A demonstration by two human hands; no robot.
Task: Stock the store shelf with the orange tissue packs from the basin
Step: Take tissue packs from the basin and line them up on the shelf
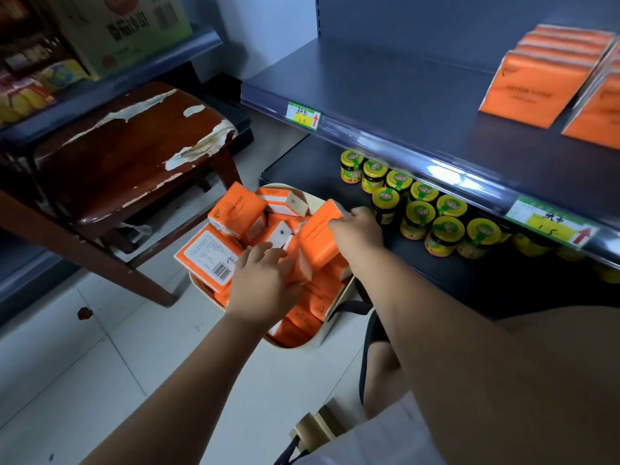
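Note:
A cream basin (327, 325) on the floor is heaped with several orange tissue packs (235, 213). My right hand (360, 229) grips one tilted orange pack (317, 241) at its upper end, just above the heap. My left hand (265, 280) reaches into the basin with spread fingers lying on packs near the middle; what lies under its palm is hidden. On the dark shelf (385, 95) at upper right stand rows of orange tissue packs (536, 85) upright.
A worn brown wooden stool (134, 146) stands left of the basin. Yellow-lidded jars (419, 209) fill the lower shelf right behind my right hand. Price tags (303, 115) hang on the shelf edge. Snack goods fill a shelf at far left.

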